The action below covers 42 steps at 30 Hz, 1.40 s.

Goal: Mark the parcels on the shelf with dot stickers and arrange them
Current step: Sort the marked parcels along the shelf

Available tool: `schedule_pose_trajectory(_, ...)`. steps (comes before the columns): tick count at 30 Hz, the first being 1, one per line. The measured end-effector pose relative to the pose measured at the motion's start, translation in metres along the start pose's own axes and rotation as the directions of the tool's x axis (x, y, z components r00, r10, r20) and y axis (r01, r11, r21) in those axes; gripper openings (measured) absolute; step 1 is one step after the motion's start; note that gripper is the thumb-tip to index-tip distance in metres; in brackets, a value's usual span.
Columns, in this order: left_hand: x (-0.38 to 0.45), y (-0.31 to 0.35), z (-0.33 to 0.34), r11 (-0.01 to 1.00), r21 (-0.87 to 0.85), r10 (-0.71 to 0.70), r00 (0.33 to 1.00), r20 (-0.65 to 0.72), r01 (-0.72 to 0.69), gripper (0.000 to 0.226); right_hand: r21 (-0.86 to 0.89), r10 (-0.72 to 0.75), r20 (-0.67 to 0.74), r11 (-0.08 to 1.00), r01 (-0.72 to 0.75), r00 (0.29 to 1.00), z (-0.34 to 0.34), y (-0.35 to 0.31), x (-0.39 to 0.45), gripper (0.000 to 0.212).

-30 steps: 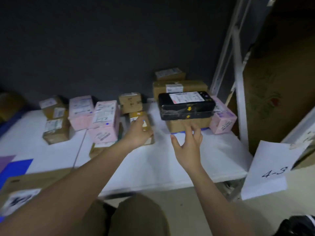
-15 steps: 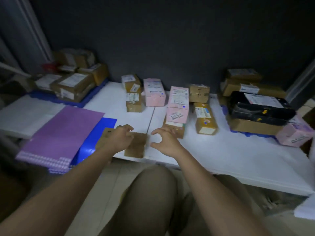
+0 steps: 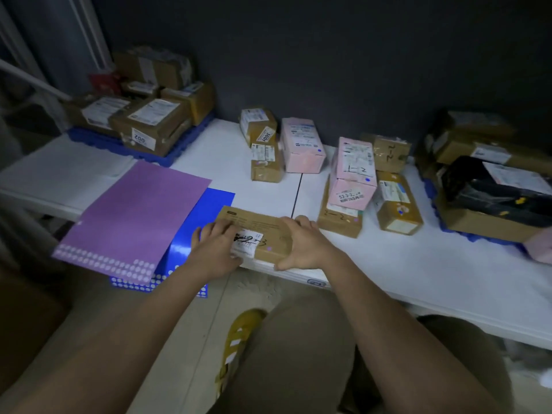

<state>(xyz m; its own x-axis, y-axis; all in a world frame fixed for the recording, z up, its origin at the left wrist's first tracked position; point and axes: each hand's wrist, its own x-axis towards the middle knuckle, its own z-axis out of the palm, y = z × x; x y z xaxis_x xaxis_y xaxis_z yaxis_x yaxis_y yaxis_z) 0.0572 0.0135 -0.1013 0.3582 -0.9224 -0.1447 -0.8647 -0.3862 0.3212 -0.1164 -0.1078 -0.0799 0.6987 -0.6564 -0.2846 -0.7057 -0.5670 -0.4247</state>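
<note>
A flat brown parcel with a white label and a purple dot lies at the front edge of the white shelf. My left hand rests on its left end and my right hand grips its right end. A purple dot-sticker sheet overlaps a blue sticker sheet just left of the parcel. Behind stand pink parcels and small brown parcels, some with blue dots.
A stack of brown boxes on a blue tray sits at the back left. A black wrapped parcel tops brown boxes at the right. My knee and a yellow shoe are below the shelf edge.
The view swung left from the black parcel to the shelf's middle. Both hands came down from the back parcels onto the flat brown parcel at the front edge and closed on its ends.
</note>
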Motion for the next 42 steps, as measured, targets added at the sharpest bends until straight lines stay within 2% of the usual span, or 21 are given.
schedule_pose_trajectory(3,0.003,0.022,-0.012,0.995,0.01,0.101,0.987,-0.126,-0.101,0.064,0.191,0.071,-0.12,0.98,-0.047,0.99,-0.029,0.007,-0.027,0.104)
schedule_pose_trajectory(5,0.005,0.048,-0.019,0.975,-0.015,0.21,0.945,-0.25,-0.221,0.057,0.373,0.126,-0.227,0.927,-0.033,0.966,-0.047,0.018,-0.053,0.1)
schedule_pose_trajectory(7,0.008,0.081,-0.022,0.939,-0.034,0.312,0.889,-0.334,-0.343,0.052,0.519,0.188,-0.348,0.855,0.022,0.919,-0.058,0.033,-0.083,0.093)
schedule_pose_trajectory(11,0.008,0.161,-0.024,0.863,-0.001,0.464,0.793,-0.395,-0.506,0.05,0.635,0.299,-0.521,0.762,0.129,0.8,-0.076,0.073,-0.147,0.085)
schedule_pose_trajectory(15,0.008,0.244,-0.019,0.797,0.011,0.563,0.737,-0.374,-0.604,0.049,0.654,0.386,-0.642,0.727,0.21,0.663,-0.095,0.118,-0.205,0.075)
schedule_pose_trajectory(20,0.015,0.346,-0.007,0.738,0.04,0.65,0.695,-0.307,-0.673,0.05,0.622,0.48,-0.753,0.743,0.248,0.451,-0.118,0.182,-0.251,0.082)
schedule_pose_trajectory(25,0.042,0.433,0.0,0.703,0.092,0.696,0.656,-0.292,-0.705,0.05,0.606,0.521,-0.789,0.744,0.281,0.326,-0.142,0.253,-0.263,0.085)
schedule_pose_trajectory(28,0.07,0.472,0.001,0.741,0.102,0.658,0.687,-0.308,-0.663,0.053,0.578,0.526,-0.816,0.76,0.297,0.24,-0.16,0.282,-0.25,0.071)
schedule_pose_trajectory(31,0.107,0.497,-0.002,0.788,0.052,0.6,0.745,-0.291,-0.614,0.059,0.562,0.537,-0.827,0.799,0.214,0.168,-0.184,0.3,-0.216,0.066)
schedule_pose_trajectory(34,0.146,0.504,-0.009,0.824,0.052,0.558,0.791,-0.25,-0.564,0.06,0.554,0.531,-0.827,0.827,0.102,0.188,-0.211,0.308,-0.163,0.069)
schedule_pose_trajectory(37,0.184,0.497,-0.022,0.85,0.105,0.526,0.821,-0.223,-0.517,0.047,0.486,0.47,-0.87,0.869,0.096,0.15,-0.234,0.313,-0.108,0.071)
schedule_pose_trajectory(38,0.195,0.495,-0.027,0.86,0.118,0.509,0.833,-0.217,-0.496,0.045,0.477,0.462,-0.871,0.876,0.065,0.168,-0.241,0.314,-0.093,0.073)
schedule_pose_trajectory(39,0.201,0.492,-0.032,0.871,0.124,0.49,0.846,-0.208,-0.475,0.045,0.487,0.475,-0.856,0.873,0.011,0.205,-0.246,0.316,-0.079,0.077)
schedule_pose_trajectory(42,0.202,0.482,-0.038,0.888,0.132,0.459,0.87,-0.179,-0.441,0.049,0.478,0.536,-0.749,0.844,-0.242,0.39,-0.252,0.323,-0.057,0.096)
